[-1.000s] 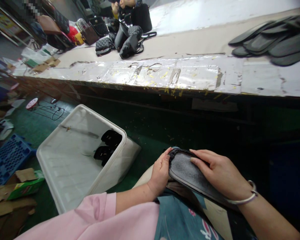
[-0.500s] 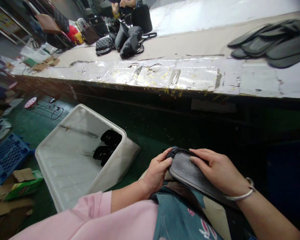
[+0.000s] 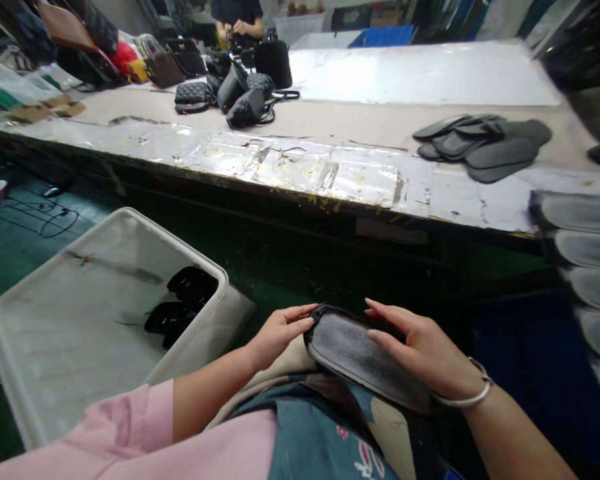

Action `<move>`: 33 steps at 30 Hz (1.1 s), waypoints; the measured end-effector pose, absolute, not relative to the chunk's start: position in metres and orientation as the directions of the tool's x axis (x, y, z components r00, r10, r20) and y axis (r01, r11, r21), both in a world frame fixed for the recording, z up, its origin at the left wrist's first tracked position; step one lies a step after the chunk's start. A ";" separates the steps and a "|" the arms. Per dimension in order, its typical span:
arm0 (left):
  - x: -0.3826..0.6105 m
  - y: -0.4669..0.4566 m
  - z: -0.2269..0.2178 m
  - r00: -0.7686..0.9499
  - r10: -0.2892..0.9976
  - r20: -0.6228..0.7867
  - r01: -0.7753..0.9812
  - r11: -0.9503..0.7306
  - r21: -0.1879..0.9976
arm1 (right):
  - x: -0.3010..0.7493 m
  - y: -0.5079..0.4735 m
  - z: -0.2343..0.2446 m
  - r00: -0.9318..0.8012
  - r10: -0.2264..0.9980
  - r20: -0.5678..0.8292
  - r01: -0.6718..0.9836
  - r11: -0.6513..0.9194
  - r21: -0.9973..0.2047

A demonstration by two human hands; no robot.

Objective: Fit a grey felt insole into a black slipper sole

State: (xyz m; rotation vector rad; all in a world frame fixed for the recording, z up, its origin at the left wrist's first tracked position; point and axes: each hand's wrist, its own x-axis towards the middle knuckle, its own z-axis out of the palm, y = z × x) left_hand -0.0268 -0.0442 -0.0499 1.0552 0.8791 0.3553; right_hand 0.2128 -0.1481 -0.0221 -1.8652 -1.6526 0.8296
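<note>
Loosely spread left hand point(image 3: 275, 337) touches the bumpy black rim point(image 3: 321, 312) of a fuzzy oval pad point(image 3: 347, 347); spread right hand point(image 3: 425, 347) overlies it.

**Two bare hands, face to face!**

And here's the left hand point(image 3: 280, 337), coming in low from the left, fingers stretched together toward the right, thumb lying just below the index finger, a narrow gap between them! Behind it, the left forearm point(image 3: 210, 393) slants up, bare from below the elbow. Across from it, the right hand point(image 3: 420, 347), back turned up, index finger and thumb parted and pointing left! The right forearm point(image 3: 520, 430) angles in from the lower right corner. Fingertips facing, hands well apart!
</note>
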 end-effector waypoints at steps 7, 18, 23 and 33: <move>0.011 -0.008 -0.038 0.873 0.488 -0.014 0.238 -0.399 0.886 | 0.233 -0.162 -0.034 0.078 0.988 -0.133 0.625 -0.152 -0.766; 0.044 0.006 -0.041 0.971 0.236 -0.036 0.155 -0.505 0.849 | 0.235 -0.169 -0.038 0.125 0.963 -0.240 0.471 -0.270 -0.840; 0.047 -0.002 -0.045 0.981 0.191 0.040 0.098 -0.658 0.746 | 0.228 -0.169 -0.039 0.175 0.962 -0.210 0.485 -0.270 -0.832; 0.055 -0.001 -0.041 0.986 0.168 -0.003 0.109 -0.630 0.769 | 0.221 -0.174 -0.035 0.164 0.976 -0.143 0.655 -0.216 -0.724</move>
